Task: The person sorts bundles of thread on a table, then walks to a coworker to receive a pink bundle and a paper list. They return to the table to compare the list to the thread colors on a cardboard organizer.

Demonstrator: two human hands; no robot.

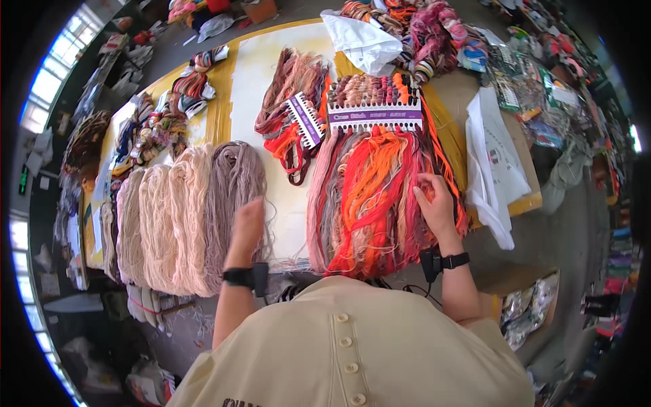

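My left hand (pixel 249 222) is over the right edge of a mauve-grey thread skein (pixel 234 169). Motion smears it, so its fingers and anything in them cannot be made out. My right hand (pixel 436 203) hovers at the right side of a wide bundle of red, orange, pink and grey threads (pixel 369 197). Its thumb and forefinger stand apart, and nothing shows between them. Those threads hang from a punched white and purple thread card (pixel 375 117), with knotted ends above it. A smaller card (pixel 306 120) with red and brown threads (pixel 288 85) lies to its left.
Several cream skeins (pixel 159 224) lie at the table's left front edge. Multicoloured thread hanks (pixel 159 125) are behind them. White plastic bags (pixel 363 42) lie at the back and on the right (pixel 491 163). More hanks (pixel 434 34) are piled at the far edge.
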